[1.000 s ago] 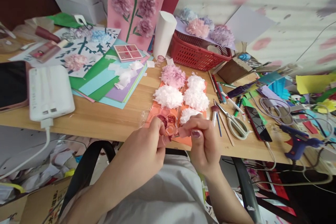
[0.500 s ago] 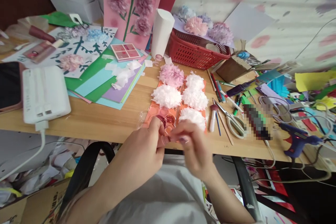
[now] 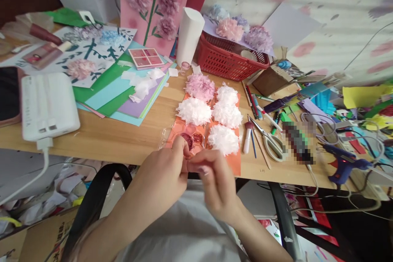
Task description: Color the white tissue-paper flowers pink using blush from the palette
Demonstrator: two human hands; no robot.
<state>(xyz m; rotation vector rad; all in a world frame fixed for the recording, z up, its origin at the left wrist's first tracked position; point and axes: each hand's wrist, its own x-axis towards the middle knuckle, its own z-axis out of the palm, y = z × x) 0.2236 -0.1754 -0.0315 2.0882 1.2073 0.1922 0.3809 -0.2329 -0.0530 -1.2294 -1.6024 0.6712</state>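
Clear plastic palette point(image 3: 194, 129), lobed like a flower, lies flat on an orange card point(image 3: 235, 167), its 9 o'clock lobes reaching past the card onto bare wood. 2 wells look filled: 1 dark red point(image 3: 188, 141), 1 orange-red point(image 3: 198, 138) at its 3 o'clock. The 6 o'clock edge is partly covered. Just beyond, at 6 o'clock: 1 small pink piece point(image 3: 184, 166), pinched in the left hand point(image 3: 166, 170), mostly hidden by fingers; its shape unclear from here.

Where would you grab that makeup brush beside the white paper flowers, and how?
Take the makeup brush by its white handle, probably from above and the near side: that end faces the near edge of the table, bristles pointing away. A thin blue stick lies close on its right, so pinch narrowly.
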